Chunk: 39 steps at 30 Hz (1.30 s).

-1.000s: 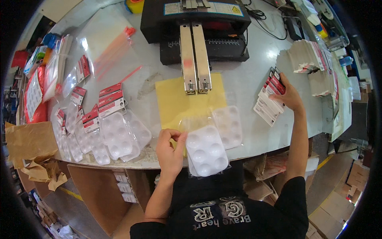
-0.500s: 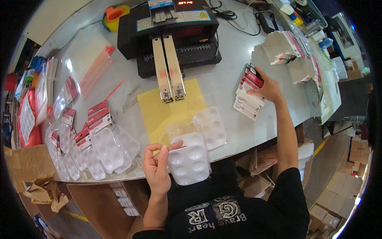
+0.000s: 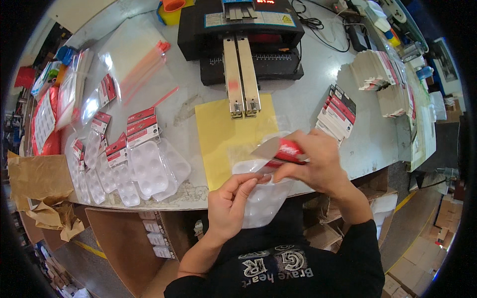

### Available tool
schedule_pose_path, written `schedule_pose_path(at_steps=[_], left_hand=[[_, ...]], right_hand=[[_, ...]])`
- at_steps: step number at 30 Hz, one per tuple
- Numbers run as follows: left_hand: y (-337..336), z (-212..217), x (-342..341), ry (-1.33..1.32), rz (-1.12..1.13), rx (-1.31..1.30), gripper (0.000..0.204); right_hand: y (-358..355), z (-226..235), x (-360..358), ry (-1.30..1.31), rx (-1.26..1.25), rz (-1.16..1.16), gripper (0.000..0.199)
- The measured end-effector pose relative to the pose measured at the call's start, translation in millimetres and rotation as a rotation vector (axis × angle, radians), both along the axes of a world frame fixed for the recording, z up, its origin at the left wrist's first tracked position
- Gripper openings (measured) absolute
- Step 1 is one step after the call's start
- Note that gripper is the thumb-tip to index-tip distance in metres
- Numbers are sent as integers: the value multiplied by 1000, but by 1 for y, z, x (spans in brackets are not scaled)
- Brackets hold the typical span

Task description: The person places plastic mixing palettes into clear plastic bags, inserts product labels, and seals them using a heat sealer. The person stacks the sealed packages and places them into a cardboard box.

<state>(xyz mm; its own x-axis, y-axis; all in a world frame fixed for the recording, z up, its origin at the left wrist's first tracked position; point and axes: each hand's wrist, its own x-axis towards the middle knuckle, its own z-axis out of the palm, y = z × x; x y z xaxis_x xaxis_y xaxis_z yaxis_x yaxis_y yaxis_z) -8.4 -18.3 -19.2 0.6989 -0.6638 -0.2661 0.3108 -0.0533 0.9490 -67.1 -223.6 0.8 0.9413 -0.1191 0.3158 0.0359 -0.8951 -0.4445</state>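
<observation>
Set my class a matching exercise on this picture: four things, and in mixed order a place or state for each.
Things
1. right hand
2. left hand
3. yellow sheet
4. black machine

Places and states
A. on the table, partly covered by metal bars
B. holding a bent red card
C. at the table's far side
D. pinching a bagged white tray

Pairs: 1-B, 2-D, 3-A, 4-C

Right grip [image 3: 322, 161] on curled red card [image 3: 289, 150], left grip [image 3: 226, 206] pinching bagged white palette [image 3: 264, 204]
</observation>
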Motion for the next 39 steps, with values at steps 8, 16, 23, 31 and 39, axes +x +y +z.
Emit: schedule_pose_path(at_steps=[8,16,23,31,39], left_hand=[[13,-6,3,-138,48,130,13],[8,-7,4,-209,44,107,12],[7,-6,5,-160,24,173,14],[9,-14,13,-177,321,135,20],[8,-28,14,-150,396,98,24]], right_hand=[[17,8,18,104,316,103,25],[10,4,19,133,253,115,28],[10,3,18,99,158,189,30],[-2,-8,5,370,908,-103,19],[7,-23,-16,570,1289,-113,16]])
